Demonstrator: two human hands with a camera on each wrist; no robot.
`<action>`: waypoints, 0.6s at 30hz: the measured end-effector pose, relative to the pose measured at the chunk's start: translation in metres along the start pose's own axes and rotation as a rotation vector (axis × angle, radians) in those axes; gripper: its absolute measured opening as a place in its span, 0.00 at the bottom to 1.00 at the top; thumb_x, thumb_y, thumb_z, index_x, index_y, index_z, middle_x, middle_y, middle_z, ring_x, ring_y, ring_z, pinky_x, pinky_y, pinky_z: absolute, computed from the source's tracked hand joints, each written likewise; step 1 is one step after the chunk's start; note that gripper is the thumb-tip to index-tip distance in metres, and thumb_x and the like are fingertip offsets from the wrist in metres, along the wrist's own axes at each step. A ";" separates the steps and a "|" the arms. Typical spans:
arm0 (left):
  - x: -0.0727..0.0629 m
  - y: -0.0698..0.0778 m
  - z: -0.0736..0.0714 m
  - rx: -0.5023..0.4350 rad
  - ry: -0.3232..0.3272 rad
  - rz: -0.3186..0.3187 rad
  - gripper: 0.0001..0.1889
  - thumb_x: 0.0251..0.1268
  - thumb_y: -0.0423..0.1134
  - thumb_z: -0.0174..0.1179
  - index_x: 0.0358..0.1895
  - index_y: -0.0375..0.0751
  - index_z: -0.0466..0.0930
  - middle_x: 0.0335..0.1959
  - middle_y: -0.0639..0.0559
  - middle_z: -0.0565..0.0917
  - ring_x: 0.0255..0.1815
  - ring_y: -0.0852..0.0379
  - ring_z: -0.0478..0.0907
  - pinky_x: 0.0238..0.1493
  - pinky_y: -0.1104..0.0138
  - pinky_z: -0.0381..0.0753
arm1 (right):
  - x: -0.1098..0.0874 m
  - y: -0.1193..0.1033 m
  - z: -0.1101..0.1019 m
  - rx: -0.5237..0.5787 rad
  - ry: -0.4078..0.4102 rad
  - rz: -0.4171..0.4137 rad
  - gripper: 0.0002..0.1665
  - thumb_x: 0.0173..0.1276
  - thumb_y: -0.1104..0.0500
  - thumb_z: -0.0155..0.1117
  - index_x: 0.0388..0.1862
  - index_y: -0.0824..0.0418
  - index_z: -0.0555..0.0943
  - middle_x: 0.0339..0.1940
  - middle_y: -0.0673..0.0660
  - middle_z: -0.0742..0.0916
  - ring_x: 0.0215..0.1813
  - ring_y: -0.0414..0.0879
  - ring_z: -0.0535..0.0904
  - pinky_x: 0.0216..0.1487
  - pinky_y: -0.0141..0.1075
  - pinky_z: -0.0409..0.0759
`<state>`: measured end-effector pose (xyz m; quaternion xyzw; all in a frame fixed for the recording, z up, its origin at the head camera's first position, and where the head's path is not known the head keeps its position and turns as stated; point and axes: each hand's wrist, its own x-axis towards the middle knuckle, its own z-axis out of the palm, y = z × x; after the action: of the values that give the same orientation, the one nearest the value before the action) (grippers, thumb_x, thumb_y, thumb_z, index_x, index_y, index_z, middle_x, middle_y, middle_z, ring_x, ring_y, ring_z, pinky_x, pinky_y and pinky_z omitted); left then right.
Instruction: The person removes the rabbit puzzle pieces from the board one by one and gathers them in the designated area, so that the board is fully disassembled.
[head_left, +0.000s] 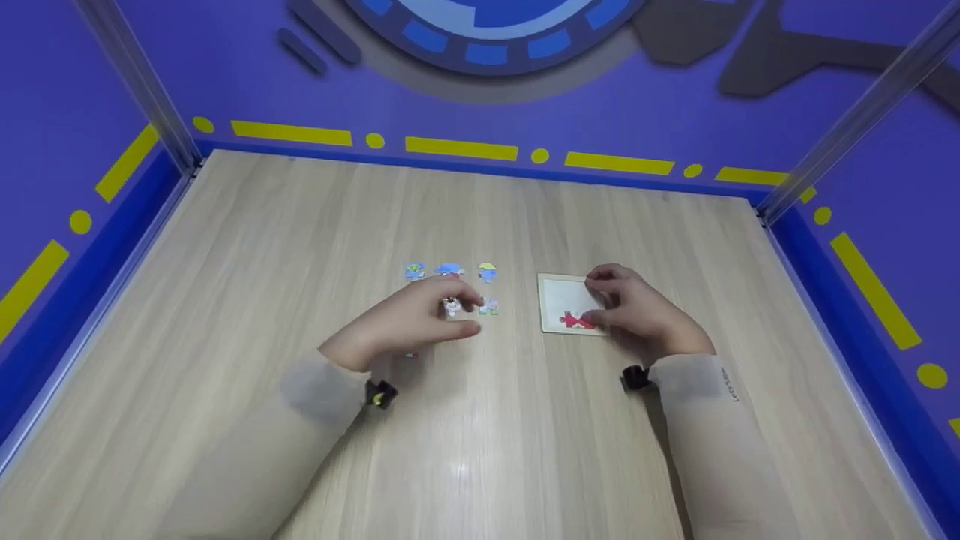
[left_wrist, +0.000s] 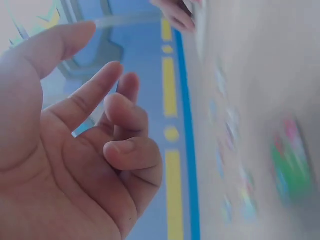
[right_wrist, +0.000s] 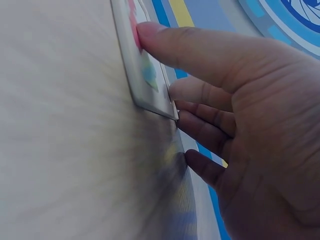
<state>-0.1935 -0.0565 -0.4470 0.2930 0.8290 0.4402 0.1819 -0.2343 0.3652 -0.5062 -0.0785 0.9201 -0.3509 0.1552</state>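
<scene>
My left hand (head_left: pixel 416 316) hovers over several loose jigsaw pieces, thumb and fingers apart, holding nothing. In the left wrist view its fingers (left_wrist: pixel 132 152) are loosely curled. Partly beneath it lie small cartoon pieces, among them a blue-and-yellow piece (head_left: pixel 487 271) and a pale multicoloured piece (head_left: pixel 489 305). At the right is a square puzzle tray (head_left: pixel 541 304) with a white inside. A red puzzle piece (head_left: pixel 568 320) lies in its lower part. My right hand (head_left: pixel 637 307) is at the tray's right side; its thumb (right_wrist: pixel 165 42) touches the red piece, with the other fingers beside the tray's edge.
Both arms rest over a wood-grain table (head_left: pixel 480 435). Purple-blue panels (head_left: pixel 480 112) with yellow dashes stand around its back and sides, with metal posts at the back corners. A blue-green piece (right_wrist: pixel 150 75) shows in the tray near the right thumb.
</scene>
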 end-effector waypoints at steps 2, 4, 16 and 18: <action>0.012 0.010 0.009 -0.003 -0.004 0.033 0.20 0.80 0.48 0.71 0.69 0.48 0.87 0.64 0.48 0.87 0.34 0.59 0.77 0.45 0.64 0.81 | -0.001 0.001 -0.001 -0.002 -0.008 -0.006 0.46 0.74 0.53 0.82 0.85 0.64 0.75 0.88 0.59 0.70 0.91 0.61 0.61 0.94 0.63 0.58; 0.025 0.019 0.018 0.017 -0.001 0.042 0.21 0.80 0.49 0.71 0.69 0.48 0.87 0.64 0.49 0.88 0.41 0.56 0.79 0.51 0.61 0.82 | -0.001 0.002 -0.001 -0.013 -0.017 -0.026 0.46 0.75 0.53 0.82 0.86 0.65 0.74 0.88 0.59 0.70 0.91 0.61 0.62 0.93 0.64 0.59; 0.097 0.037 0.063 0.073 0.006 -0.013 0.24 0.82 0.49 0.68 0.71 0.41 0.85 0.69 0.44 0.85 0.75 0.41 0.81 0.79 0.50 0.79 | -0.005 0.003 -0.007 -0.066 -0.067 -0.058 0.52 0.71 0.50 0.84 0.87 0.63 0.72 0.92 0.60 0.67 0.93 0.65 0.58 0.93 0.68 0.54; 0.106 0.036 0.071 0.091 0.003 -0.031 0.23 0.82 0.48 0.68 0.72 0.41 0.85 0.70 0.44 0.85 0.74 0.43 0.81 0.78 0.52 0.80 | -0.006 0.001 -0.007 -0.071 -0.080 -0.060 0.53 0.69 0.51 0.85 0.88 0.63 0.72 0.92 0.61 0.67 0.93 0.66 0.57 0.93 0.69 0.55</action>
<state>-0.2227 0.0727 -0.4603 0.2872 0.8530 0.3995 0.1739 -0.2312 0.3721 -0.5008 -0.1254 0.9223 -0.3190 0.1786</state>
